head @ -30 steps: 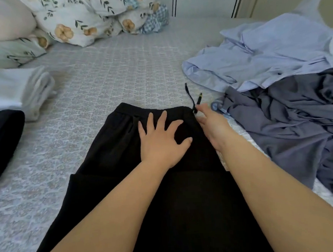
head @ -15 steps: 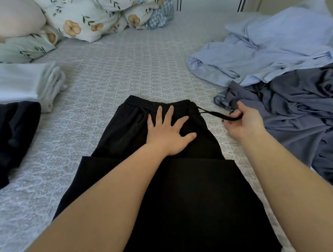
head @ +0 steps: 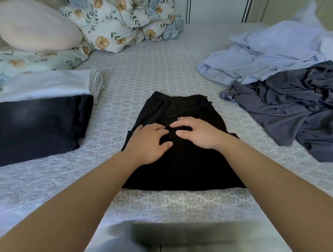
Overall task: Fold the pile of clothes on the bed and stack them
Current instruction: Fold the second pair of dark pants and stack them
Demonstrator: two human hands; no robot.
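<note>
far left: folded white garment with folded dark navy garment just in front; centre of bed: folded black trousers, left hand and right hand resting on top, fingers loosely bent, gripping nothing; right: crumpled light blue shirt, grey garment heaped beside it

Matt black cloth trousers lie on a patterned, woven-looking bedsheet.
</note>
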